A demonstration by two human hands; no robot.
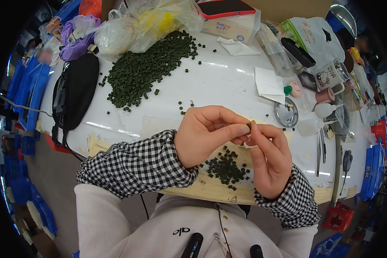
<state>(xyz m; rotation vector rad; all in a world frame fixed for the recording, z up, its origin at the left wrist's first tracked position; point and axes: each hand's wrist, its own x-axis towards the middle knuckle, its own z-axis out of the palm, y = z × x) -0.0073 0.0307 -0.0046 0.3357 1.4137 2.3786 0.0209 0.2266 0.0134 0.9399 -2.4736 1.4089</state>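
My left hand [202, 135] and my right hand [271, 165] meet above the near edge of the table, fingertips together. Between them they pinch a small dark green piece [249, 125], mostly covered by the fingers. Below the hands lies a small loose pile of dark green, short cylinder-like pieces [226, 167]. Farther off to the left spreads a much larger heap of similar pieces [144, 69], with several strays around it. Checked sleeve covers wrap both my forearms.
Clear plastic bags [129, 32] sit behind the heap, a black pouch [79, 92] left of it. A red-edged phone [225, 7] rests on a tissue pack [232, 28]. To the right are a round metal dish [285, 113], squeeze bottles [309, 127], tweezers [321, 148] and a mug [331, 75].
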